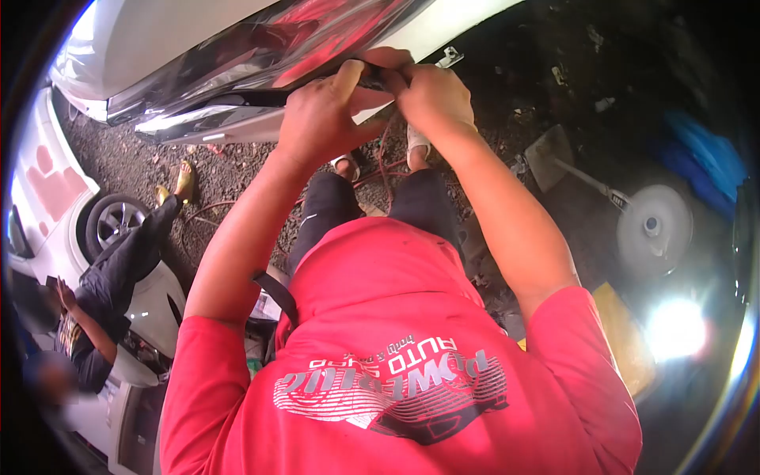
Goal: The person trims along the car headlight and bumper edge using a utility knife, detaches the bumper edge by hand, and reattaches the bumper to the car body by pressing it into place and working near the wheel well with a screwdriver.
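Observation:
Both hands are at the lower edge of a light car body with a glossy dark, reflective panel [277, 47] at the top. My left hand [321, 115] has its thumb raised over a small dark part [374, 79] at the panel's edge, its fingers bent behind it. My right hand [435, 95] meets the same dark part from the other side, fingers curled onto it. The hands are nearly touching. What the fingertips hold is mostly hidden. A small metal bracket [450, 57] sticks out just beyond my right hand.
At the left, another person [87, 317] sits against a white car [150, 301]. A round pale stand base [655, 229], a blue plastic sheet [704, 158] and a bright lamp [677, 328] are at the right. A reddish hose [384, 170] lies on the gravel.

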